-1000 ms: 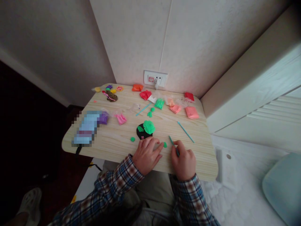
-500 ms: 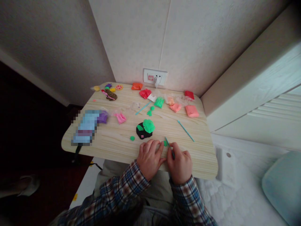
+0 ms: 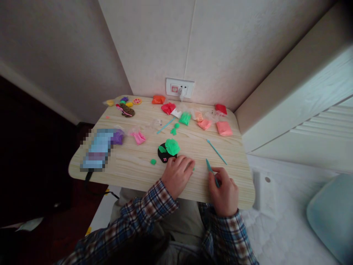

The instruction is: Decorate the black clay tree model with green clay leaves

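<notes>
My left hand [image 3: 178,175] rests on the wooden table [image 3: 132,165] near its front edge, fingers curled over a small green clay piece [image 3: 193,168] that barely shows. Just beyond it sits a black clay disc [image 3: 163,156] topped with a green clay lump [image 3: 172,146]. My right hand [image 3: 224,191] is closed round a teal modelling tool [image 3: 210,168], its tip pointing up and left, a short way right of the left hand. A small green clay ball [image 3: 153,161] lies left of the disc.
Several bags of coloured clay [image 3: 224,128] lie along the back of the table by a wall socket [image 3: 179,87]. Two more teal tools [image 3: 217,152] lie on the table. A blurred blue object [image 3: 97,149] sits at the left. Small clay figures [image 3: 127,109] are at the back left. A bed is on the right.
My right hand with the teal tool has drawn away to the right from the small green piece. My left hand shifted slightly up and covers that piece more.
</notes>
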The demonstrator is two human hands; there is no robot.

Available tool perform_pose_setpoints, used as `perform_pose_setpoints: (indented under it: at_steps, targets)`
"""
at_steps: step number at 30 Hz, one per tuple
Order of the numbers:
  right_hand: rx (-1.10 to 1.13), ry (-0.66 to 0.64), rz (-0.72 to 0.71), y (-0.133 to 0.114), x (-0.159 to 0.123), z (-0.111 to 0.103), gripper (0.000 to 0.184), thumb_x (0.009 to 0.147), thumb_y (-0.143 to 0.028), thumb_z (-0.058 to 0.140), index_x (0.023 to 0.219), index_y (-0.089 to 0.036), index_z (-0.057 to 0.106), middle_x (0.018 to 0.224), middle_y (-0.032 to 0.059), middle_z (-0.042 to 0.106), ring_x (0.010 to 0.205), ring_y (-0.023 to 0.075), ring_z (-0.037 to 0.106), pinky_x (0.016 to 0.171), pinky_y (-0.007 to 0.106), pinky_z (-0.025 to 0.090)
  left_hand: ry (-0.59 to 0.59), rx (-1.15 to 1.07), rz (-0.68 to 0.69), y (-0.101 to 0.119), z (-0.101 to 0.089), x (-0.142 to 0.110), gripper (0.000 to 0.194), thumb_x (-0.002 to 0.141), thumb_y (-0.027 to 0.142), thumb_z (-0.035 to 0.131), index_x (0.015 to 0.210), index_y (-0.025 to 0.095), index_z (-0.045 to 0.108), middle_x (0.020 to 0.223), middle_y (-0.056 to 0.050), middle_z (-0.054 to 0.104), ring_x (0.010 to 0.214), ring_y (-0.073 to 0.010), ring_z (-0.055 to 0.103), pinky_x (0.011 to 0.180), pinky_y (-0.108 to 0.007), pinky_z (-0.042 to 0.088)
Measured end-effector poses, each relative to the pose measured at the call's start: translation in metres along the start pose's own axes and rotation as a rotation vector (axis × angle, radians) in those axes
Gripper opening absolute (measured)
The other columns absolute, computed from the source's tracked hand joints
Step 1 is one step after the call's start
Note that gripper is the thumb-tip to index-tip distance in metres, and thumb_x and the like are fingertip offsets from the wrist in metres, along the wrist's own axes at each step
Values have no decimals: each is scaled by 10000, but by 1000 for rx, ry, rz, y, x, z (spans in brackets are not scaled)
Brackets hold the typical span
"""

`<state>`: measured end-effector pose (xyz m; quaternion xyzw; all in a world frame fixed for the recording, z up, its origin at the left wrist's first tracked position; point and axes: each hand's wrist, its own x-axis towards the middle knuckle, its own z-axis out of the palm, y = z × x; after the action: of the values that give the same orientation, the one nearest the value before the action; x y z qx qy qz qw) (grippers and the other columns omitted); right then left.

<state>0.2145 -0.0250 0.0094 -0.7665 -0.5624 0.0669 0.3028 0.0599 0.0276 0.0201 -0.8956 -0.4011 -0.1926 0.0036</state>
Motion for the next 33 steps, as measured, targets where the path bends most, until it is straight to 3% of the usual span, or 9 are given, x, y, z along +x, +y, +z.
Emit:
perform_pose_setpoints:
  at_steps: [5, 11, 19, 25, 33]
  targets:
    - [6, -1, 6, 1, 1, -1, 266, 854, -384, 432, 843, -184, 608, 530, -5, 567, 538, 158, 471, 589, 260, 325, 15, -10, -14, -1, -5, 4, 74, 872, 221, 547, 886, 169, 597, 904, -17, 639, 920, -195, 538, 753, -366, 363]
    - [11, 5, 2, 0, 1, -2, 283, 862, -388, 422, 847, -181, 614, 531, -6, 560, 532, 151, 469, 582, 258, 327, -53, -79, -150, 3, -12, 4, 139, 797, 259, 644, 756, 153, 565, 833, -45, 603, 867, -220, 524, 727, -371, 404]
    - [48, 43, 31, 3, 6, -5, 273, 854, -381, 442, 883, -171, 614, 611, 12, 611, 559, 150, 518, 594, 260, 345, 82, -396, -308, 27, -9, 15, 138, 845, 219, 553, 727, 162, 509, 763, -30, 554, 827, -191, 494, 750, -330, 445]
    - [34, 44, -8, 2, 5, -3, 256, 859, -357, 443, 866, -170, 618, 660, 29, 637, 623, 164, 559, 625, 270, 347, -112, -213, -366, 34, -5, 21, 158, 849, 224, 533, 710, 162, 489, 781, -60, 514, 837, -229, 483, 757, -395, 456]
    - [22, 37, -42, 1, 6, -1, 234, 863, -330, 439, 868, -179, 617, 633, 10, 612, 611, 156, 541, 635, 270, 328, -149, -124, -368, 25, -13, 15, 157, 868, 246, 517, 738, 161, 495, 789, -62, 521, 831, -233, 487, 724, -382, 457]
